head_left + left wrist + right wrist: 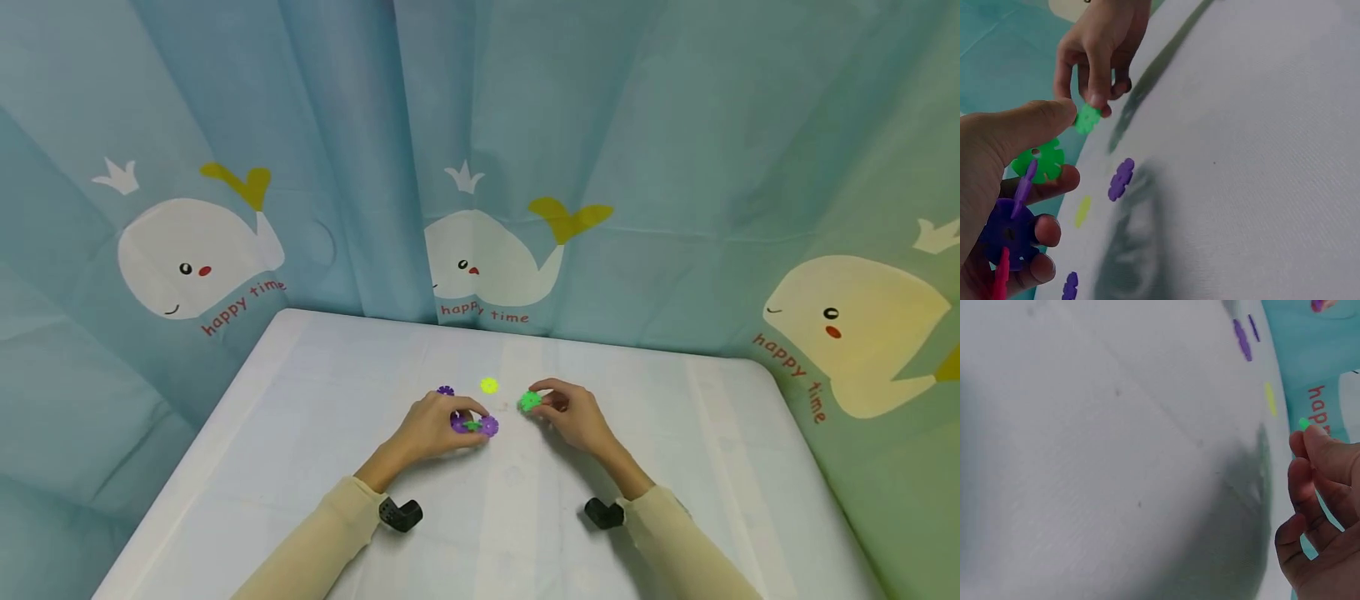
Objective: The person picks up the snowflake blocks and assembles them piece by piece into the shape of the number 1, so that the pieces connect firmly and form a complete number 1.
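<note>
My left hand grips a joined cluster of notched plastic discs. Seen from the left wrist, the cluster has a green disc, a purple disc edge-on, a dark purple disc and a pink piece. Thumb and fingers of my right hand pinch one bright green notched disc, held above the table to the right of the cluster. Only a sliver of that disc shows in the right wrist view, past the fingertips.
On the white table lie a yellow disc, a purple disc close by my left fingertips, and a dark purple disc behind that hand. A blue curtain with printed whales hangs around the table's far and side edges.
</note>
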Demonstrator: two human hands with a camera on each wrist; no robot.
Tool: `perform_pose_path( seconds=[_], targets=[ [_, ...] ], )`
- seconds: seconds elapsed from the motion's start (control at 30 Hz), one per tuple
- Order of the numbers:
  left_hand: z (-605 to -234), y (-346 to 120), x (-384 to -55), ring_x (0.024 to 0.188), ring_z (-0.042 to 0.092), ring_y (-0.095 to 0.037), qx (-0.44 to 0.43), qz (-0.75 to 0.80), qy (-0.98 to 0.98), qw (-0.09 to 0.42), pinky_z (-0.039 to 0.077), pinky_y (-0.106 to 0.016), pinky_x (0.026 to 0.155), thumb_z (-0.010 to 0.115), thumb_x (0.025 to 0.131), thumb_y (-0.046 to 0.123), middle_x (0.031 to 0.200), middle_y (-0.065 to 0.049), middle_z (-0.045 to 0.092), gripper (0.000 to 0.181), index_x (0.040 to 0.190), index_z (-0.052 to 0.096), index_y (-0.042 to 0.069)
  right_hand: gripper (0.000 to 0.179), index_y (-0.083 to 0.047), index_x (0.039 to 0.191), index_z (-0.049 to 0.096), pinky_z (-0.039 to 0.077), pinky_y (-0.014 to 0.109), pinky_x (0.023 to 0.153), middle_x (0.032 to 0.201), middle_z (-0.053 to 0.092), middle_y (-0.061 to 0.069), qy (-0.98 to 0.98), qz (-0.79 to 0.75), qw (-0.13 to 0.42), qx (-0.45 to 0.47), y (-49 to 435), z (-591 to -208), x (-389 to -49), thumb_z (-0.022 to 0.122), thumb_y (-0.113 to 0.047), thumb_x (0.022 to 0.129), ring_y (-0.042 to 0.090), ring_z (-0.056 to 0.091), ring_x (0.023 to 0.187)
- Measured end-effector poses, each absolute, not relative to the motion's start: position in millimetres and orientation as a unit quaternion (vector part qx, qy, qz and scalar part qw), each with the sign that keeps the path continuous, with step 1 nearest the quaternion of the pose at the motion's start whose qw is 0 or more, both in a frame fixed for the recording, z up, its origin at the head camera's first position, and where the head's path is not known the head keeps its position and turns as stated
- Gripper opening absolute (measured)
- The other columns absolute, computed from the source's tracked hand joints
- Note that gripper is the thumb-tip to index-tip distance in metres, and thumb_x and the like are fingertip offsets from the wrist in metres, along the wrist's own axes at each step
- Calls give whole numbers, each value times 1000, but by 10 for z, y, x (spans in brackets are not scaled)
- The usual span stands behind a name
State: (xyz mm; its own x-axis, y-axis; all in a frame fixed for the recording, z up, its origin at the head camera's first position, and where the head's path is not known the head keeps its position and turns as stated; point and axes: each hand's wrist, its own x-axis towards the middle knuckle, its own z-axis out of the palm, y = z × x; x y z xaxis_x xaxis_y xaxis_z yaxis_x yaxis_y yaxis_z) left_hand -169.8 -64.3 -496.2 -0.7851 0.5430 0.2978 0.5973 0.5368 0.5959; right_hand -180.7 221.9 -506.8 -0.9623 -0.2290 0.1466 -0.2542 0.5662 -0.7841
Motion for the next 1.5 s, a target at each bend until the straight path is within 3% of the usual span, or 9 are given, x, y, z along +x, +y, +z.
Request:
perform_pose_path(
  seconds=[0.23, 0.37, 0.5, 0.77, 0.97, 1.23, 1.5],
  targets=[
    [-4922, -625, -1704, 77, 62, -4, -319, -360, -876, 32, 50, -22, 66, 89, 81, 30, 85, 9, 73, 28, 106, 78, 21, 29, -8, 119, 72, 54, 28, 62, 89, 76, 9, -846, 511, 24, 148, 2294, -4937, -1685, 78, -5, 90, 35, 69, 71],
    [-4889, -610, -1697, 76, 61, -5, -320, -363, -875, 31, 50, -23, 66, 88, 82, 32, 85, 9, 73, 28, 106, 78, 22, 29, -6, 119, 72, 58, 35, 65, 92, 76, 13, -828, 538, 29, 154, 2328, -4863, -1607, 77, -4, 91, 38, 70, 75],
    [-4843, -589, -1699, 76, 61, -4, -323, -365, -872, 31, 49, -26, 69, 87, 83, 32, 84, 9, 73, 28, 106, 77, 22, 28, -5, 118, 71, 59, 42, 66, 92, 76, 13, -819, 547, 46, 165, 2360, -4802, -1530, 77, -3, 91, 35, 71, 75],
    [-4761, -563, -1715, 79, 62, -5, -324, -381, -866, 12, 50, -28, 74, 86, 84, 33, 88, 8, 74, 28, 108, 77, 21, 28, 0, 115, 70, 56, 35, 63, 89, 74, 17, -810, 551, 76, 187, 2350, -4715, -1429, 75, 7, 89, 21, 67, 69],
    [-4714, -547, -1725, 79, 62, -6, -323, -385, -864, 7, 50, -27, 72, 86, 84, 33, 88, 7, 74, 30, 109, 77, 20, 26, -2, 113, 71, 56, 33, 63, 89, 73, 18, -798, 563, 76, 198, 2360, -4759, -1405, 75, 5, 89, 27, 67, 70],
    [-4623, -506, -1731, 82, 61, -6, -310, -381, -871, -3, 45, -34, 81, 86, 83, 37, 89, 9, 74, 31, 109, 77, 23, 23, -1, 109, 70, 57, 27, 66, 90, 72, 21, -787, 575, 68, 215, 2268, -4705, -1385, 74, 8, 88, 31, 67, 73],
    [-4566, -462, -1749, 76, 62, -6, -318, -399, -860, -7, 52, -26, 68, 87, 83, 33, 85, 8, 73, 28, 107, 78, 21, 24, -2, 107, 71, 55, 26, 64, 91, 74, 16, -804, 544, 71, 229, 2148, -4644, -1360, 75, 10, 86, 20, 67, 71]
  ],
)
